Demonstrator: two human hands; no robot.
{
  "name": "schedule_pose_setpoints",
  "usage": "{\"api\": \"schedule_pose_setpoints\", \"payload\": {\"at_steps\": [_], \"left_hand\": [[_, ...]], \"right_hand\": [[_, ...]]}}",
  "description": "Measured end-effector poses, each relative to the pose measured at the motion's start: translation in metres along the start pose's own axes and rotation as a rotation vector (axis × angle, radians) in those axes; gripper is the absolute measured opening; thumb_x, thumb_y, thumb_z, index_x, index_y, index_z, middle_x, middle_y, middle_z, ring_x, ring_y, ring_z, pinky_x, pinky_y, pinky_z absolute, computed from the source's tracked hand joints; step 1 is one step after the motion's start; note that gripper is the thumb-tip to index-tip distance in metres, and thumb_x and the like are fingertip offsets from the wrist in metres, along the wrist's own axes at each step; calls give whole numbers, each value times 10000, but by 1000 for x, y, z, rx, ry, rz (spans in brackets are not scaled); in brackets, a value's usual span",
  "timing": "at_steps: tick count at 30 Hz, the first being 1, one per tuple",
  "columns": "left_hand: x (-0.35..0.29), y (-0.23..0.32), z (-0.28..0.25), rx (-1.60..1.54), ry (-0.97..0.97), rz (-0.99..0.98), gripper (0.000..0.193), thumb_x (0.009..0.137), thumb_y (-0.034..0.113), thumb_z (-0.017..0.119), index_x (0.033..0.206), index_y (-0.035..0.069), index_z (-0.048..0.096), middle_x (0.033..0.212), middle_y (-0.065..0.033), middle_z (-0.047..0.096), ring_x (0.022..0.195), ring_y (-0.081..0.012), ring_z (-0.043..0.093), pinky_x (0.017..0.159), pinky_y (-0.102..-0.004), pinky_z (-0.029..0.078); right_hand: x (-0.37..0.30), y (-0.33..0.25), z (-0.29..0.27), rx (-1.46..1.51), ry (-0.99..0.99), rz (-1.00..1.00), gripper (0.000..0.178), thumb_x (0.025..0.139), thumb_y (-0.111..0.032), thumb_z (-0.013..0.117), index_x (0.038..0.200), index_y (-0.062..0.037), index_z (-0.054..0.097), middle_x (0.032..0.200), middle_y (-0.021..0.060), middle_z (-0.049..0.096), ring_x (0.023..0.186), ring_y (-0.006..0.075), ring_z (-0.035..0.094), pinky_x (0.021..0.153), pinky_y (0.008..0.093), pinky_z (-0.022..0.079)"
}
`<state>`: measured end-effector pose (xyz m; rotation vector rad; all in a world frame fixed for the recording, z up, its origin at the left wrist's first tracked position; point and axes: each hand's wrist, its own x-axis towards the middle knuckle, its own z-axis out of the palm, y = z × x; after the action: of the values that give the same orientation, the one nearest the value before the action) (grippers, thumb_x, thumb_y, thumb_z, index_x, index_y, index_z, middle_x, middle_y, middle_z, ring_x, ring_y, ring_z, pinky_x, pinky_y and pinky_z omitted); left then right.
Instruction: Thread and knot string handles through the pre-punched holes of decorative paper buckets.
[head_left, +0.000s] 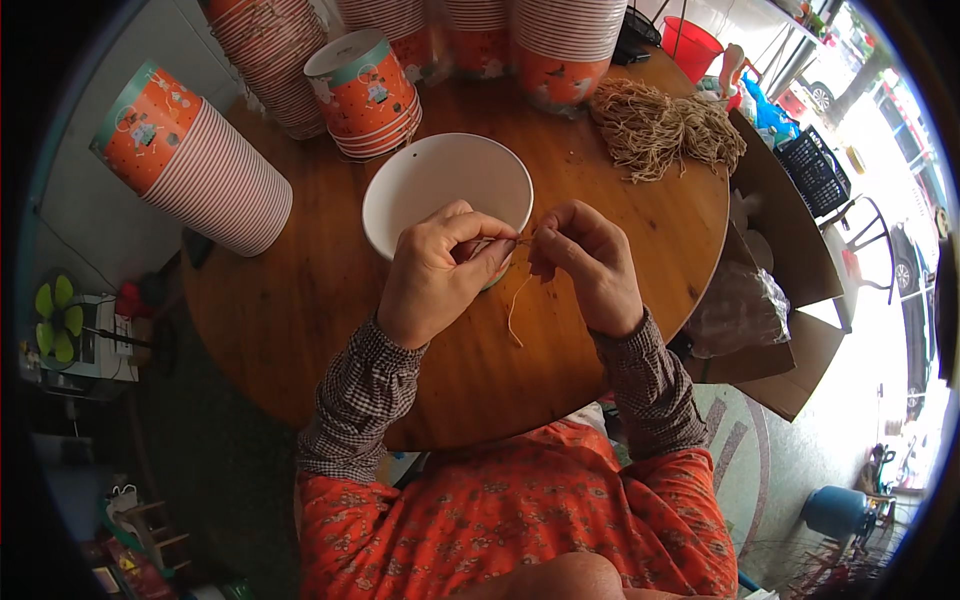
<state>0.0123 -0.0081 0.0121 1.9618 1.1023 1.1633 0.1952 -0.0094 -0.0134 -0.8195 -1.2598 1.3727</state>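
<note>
- My left hand [440,272] sits at frame centre, fingers curled shut, thumb and forefinger pinching a thin tan paper-twine string [516,305] against the near rim of the white round paper bucket [447,185]
- My right hand [585,262] is just right of it, fingertips also closed on the same string, the two pinches nearly touching
- The string's loose tail hangs down from between my hands and curls over the round brown wooden table [300,310], centre of frame
- Bucket lies open side up just above my hands; a small hole shows in its wall near the upper left rim
- Risk, my guess: the string is thin and the grip is tip-only, so it could slip out or fray if I tug hard
- Risk: my left hand leans on the light bucket rim, a push could tip or dent it
- Heap of tan twine strings [665,128] lies upper right of the table, well apart
- Stacks of orange printed paper buckets [195,160] stand upper left and along the top edge
- Brown cardboard box [790,290] at the right edge, off the table
</note>
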Motion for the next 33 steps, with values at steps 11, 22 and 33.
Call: {"api": "schedule_pose_setpoints", "payload": {"at_steps": [11, 22, 33], "left_hand": [[2, -3, 5, 37, -4, 35, 52, 802, 2, 690, 850, 8, 669, 714, -22, 546, 574, -88, 478, 535, -248, 422], [-3, -1, 5, 109, -84, 85, 140, 815, 18, 681, 953, 39, 678, 759, 8, 540, 645, -57, 461, 562, -221, 393], [1, -1, 5, 73, 11, 122, 122, 785, 32, 673, 886, 100, 661, 680, 1, 517, 582, -132, 496, 646, -289, 399]], "right_hand": [[1, 7, -11, -1, 23, 21, 130, 944, -152, 570, 923, -25, 555, 731, 6, 601, 606, 45, 544, 506, 181, 422], [0, -23, -16, -97, -114, 66, 230, 919, -73, 561, 1139, -35, 503, 782, 13, 593, 621, 32, 523, 525, 171, 416], [9, -45, 0, -132, -144, -41, 165, 880, -4, 570, 1042, -2, 543, 793, -2, 577, 689, 31, 519, 608, 192, 440]]}}
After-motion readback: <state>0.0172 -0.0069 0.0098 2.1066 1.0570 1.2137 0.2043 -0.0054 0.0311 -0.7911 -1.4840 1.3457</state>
